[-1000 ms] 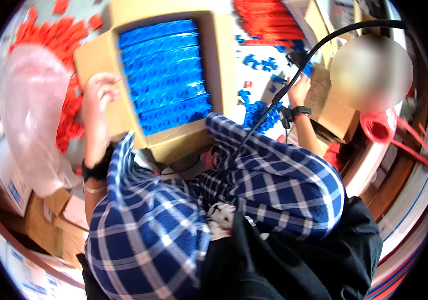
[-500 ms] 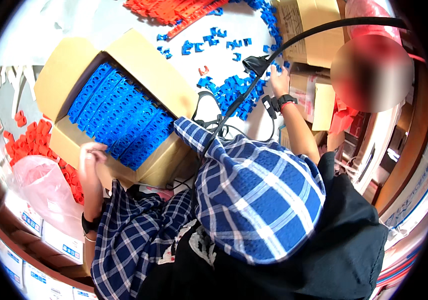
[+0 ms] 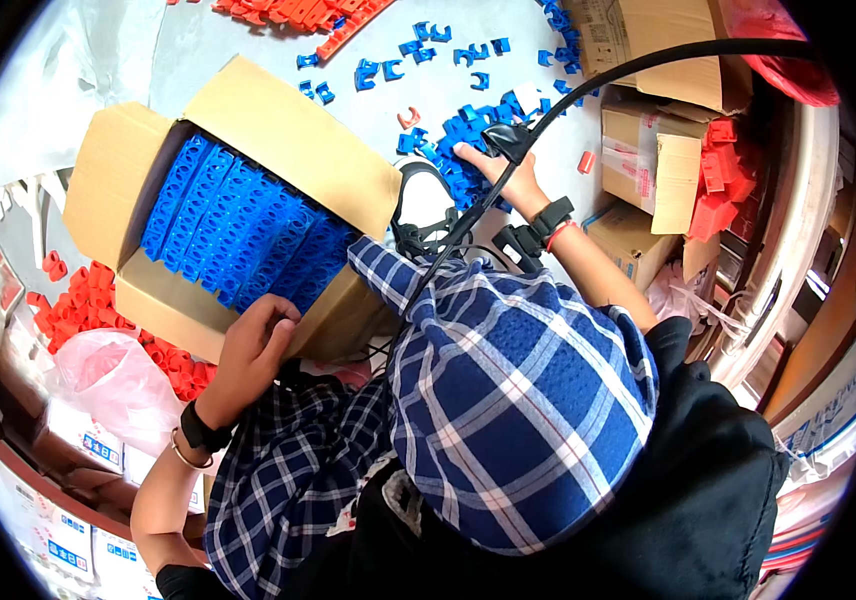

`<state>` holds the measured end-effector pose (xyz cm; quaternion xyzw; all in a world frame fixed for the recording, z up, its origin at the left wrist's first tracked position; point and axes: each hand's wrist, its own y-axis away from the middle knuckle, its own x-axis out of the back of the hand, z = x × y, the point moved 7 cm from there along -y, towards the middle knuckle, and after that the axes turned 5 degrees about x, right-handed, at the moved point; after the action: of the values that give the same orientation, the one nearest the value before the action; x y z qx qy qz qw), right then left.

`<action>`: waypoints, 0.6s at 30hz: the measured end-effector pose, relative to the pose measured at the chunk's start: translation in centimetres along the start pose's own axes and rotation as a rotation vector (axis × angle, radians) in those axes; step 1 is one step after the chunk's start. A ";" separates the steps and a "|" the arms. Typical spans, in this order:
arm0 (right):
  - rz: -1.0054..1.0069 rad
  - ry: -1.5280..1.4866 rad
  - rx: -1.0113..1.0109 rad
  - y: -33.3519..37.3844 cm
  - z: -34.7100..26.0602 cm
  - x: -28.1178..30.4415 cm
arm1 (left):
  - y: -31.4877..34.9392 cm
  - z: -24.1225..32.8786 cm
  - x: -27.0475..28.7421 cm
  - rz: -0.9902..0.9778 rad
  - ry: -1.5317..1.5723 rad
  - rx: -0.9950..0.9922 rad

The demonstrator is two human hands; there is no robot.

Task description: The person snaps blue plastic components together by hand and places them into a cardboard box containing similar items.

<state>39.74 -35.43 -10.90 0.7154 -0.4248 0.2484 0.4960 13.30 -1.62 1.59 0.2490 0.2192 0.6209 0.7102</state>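
Note:
My left hand (image 3: pixel 253 350) is at the near edge of an open cardboard box (image 3: pixel 293 145), its fingers curled in; whatever they may hold is hidden. Rows of blue plastic pipe clips (image 3: pixel 238 225), joined in strips, fill the box. On the right, my right hand (image 3: pixel 516 182) reaches down over a pile of loose blue clips (image 3: pixel 463 185), thumb and fingers apart. A black cable (image 3: pixel 638 68) with a black clamp crosses in front of it and hides part of the fingers. My shoe (image 3: pixel 423 200) stands beside the pile.
Red clip strips (image 3: pixel 298 12) lie at the far side, with scattered blue clips nearby. Loose red fittings (image 3: pixel 88 310) and a pink plastic bag (image 3: pixel 118 380) are at the left. Cardboard boxes (image 3: pixel 663 40) and red parts (image 3: pixel 718 180) stand at the right. Blue plaid cloth (image 3: pixel 528 400) covers my leg.
My left hand has moved right along the box's near edge. My right hand has come nearer and left, from beside the boxes to the loose blue pile. The view has shifted slightly.

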 end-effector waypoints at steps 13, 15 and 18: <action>0.144 0.140 0.476 -1.7 -13.0 0.4 | -1.3 -0.1 0.3 0.006 0.041 0.022; 0.067 0.102 0.507 -2.0 -14.6 0.6 | -1.5 0.5 0.0 0.016 0.043 -0.030; -0.076 0.184 0.426 -3.0 -14.9 0.0 | -1.9 1.4 -0.2 0.050 -0.007 -0.220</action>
<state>43.29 -21.31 -6.64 0.7936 -0.2885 0.3779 0.3796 15.56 -2.17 1.52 0.1770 0.1410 0.6577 0.7184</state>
